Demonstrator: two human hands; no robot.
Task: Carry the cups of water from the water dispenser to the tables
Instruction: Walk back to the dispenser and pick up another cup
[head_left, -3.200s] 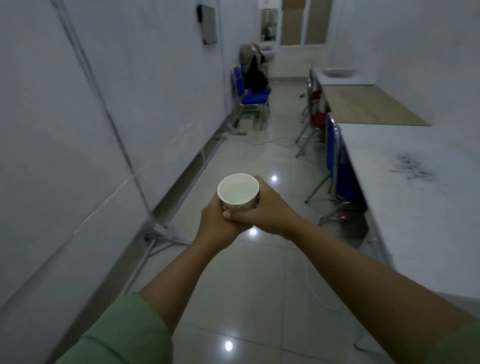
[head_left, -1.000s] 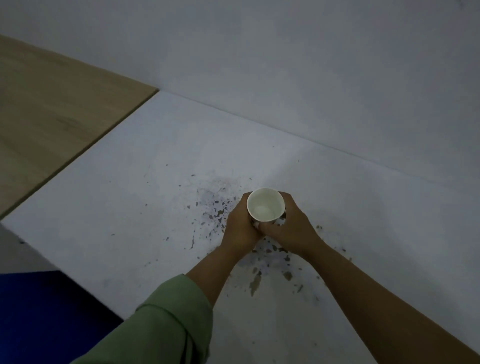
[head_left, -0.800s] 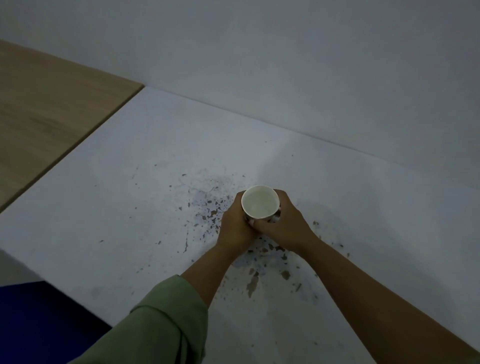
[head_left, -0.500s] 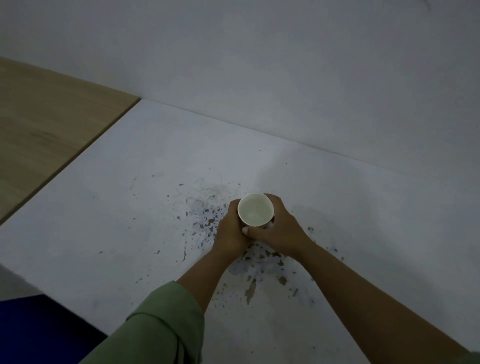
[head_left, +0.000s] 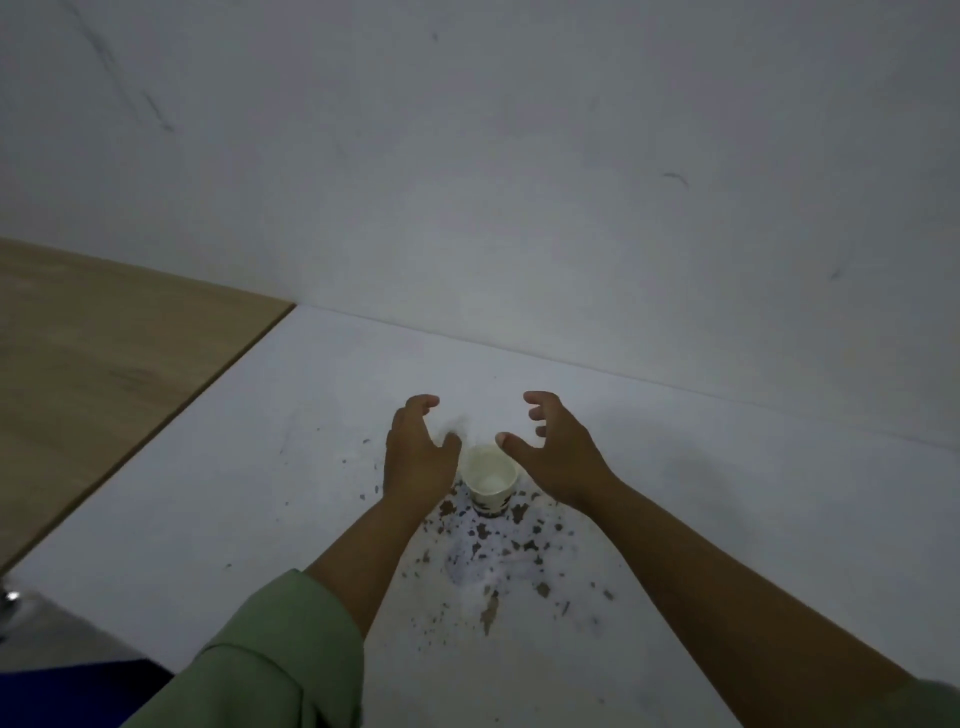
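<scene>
The wall (head_left: 519, 182) fills the view beyond both hands and carries only faint scuffs. The white table (head_left: 753, 519) runs beneath and around the hands, meeting the wall just past the fingertips; a chipped, flaking patch (head_left: 488, 551) lies under the wrists and toward the body. A wooden table (head_left: 104, 374) butts against the white one, well off to the left of the left hand. The cup (head_left: 490, 475) stands upright on the white table between the two hands, on the far edge of the chipped patch, and holds pale liquid, judged to be water. The left hand (head_left: 415, 457) is released, with curled fingers spread clear of the cup wall; whether its thumb touches the rim cannot be told. The right hand (head_left: 558, 452) is likewise released and empty, thumb tip near the rim, fingers arched above the table. Judged from this layout, the hands flank the cup to guard it against tipping as the grip is given up, and the cup sits well in from the table edge for stability. The water level is hard to read in the dim light. The cup's printed pattern is indistinct. The left sleeve (head_left: 270, 654) and a blue object (head_left: 67, 696) near it are cut off by the frame.
</scene>
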